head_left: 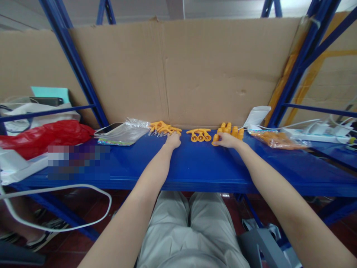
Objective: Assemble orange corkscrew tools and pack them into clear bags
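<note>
Both my arms reach across a blue metal shelf (195,167) toward small orange plastic parts along its back edge. My left hand (173,141) rests with its fingers on the near end of a pile of orange keychain pieces (163,128) with small chains. My right hand (226,140) grips a single orange part (215,140) taken from a cluster of orange parts (230,130). Between my hands lies an orange three-pronged piece (199,135), untouched.
A clear plastic bag (125,132) and a phone lie to the left, then a red bag (41,137) and white cable. At right are a bag of orange parts (276,139), a white pouch (256,115) and a power strip. Cardboard (195,74) backs the shelf.
</note>
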Available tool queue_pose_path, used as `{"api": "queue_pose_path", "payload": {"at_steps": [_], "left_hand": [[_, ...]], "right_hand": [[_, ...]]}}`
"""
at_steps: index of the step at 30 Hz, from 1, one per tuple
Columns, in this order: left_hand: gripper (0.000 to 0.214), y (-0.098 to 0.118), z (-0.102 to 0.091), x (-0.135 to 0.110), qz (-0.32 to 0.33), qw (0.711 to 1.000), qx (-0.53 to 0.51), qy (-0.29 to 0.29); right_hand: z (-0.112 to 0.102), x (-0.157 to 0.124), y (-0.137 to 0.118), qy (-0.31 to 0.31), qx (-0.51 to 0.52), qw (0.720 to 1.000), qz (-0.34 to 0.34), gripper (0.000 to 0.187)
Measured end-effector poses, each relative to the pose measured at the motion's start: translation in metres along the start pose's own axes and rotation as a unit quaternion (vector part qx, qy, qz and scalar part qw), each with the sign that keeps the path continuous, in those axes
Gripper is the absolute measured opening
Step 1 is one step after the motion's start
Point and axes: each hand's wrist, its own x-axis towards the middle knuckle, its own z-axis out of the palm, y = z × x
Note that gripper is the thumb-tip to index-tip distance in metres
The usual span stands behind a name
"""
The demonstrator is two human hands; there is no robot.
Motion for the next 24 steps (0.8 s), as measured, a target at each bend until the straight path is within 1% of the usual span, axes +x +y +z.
{"api": "queue_pose_path", "payload": {"at_steps": [3,7,10,12,14,16,18,19,21,24], "left_hand": [[0.046,0.001,0.001,0.001,0.026,1.0,0.002,0.015],[0.05,0.005,0.005,0.005,0.059,0.997,-0.03,0.039],[0.051,0.009,0.006,0.008,0.093,0.991,-0.066,0.063],[0.051,0.009,0.005,0.008,0.102,0.989,-0.078,0.075],[0.052,0.008,0.003,0.006,0.075,0.992,-0.07,0.078],[0.05,0.005,0.0,0.003,0.005,0.997,-0.045,0.061],[0.046,0.002,-0.002,-0.002,-0.077,0.997,-0.021,0.025],[0.045,0.001,-0.004,-0.003,-0.102,0.995,-0.014,0.006],[0.044,0.0,-0.006,-0.006,-0.119,0.993,-0.002,-0.018],[0.037,0.0,-0.008,-0.005,-0.128,0.991,0.024,-0.013]], "right_hand": [[0.0,0.001,0.001,-0.002,0.008,1.0,-0.006,0.006],[0.002,0.004,0.006,-0.007,0.014,1.0,-0.02,0.007],[0.003,0.007,0.01,-0.011,0.017,0.999,-0.025,0.015],[0.004,0.008,0.013,-0.013,0.023,0.999,-0.028,0.018],[0.004,0.009,0.014,-0.013,0.032,0.999,-0.036,0.018],[0.005,0.01,0.016,-0.009,0.037,0.998,-0.04,0.015],[0.006,0.01,0.017,-0.003,0.037,0.998,-0.041,0.014],[0.007,0.011,0.017,-0.001,0.036,0.998,-0.042,0.013],[0.008,0.012,0.019,0.002,0.036,0.998,-0.049,0.014],[0.01,0.014,0.022,0.011,0.036,0.997,-0.065,0.018]]}}
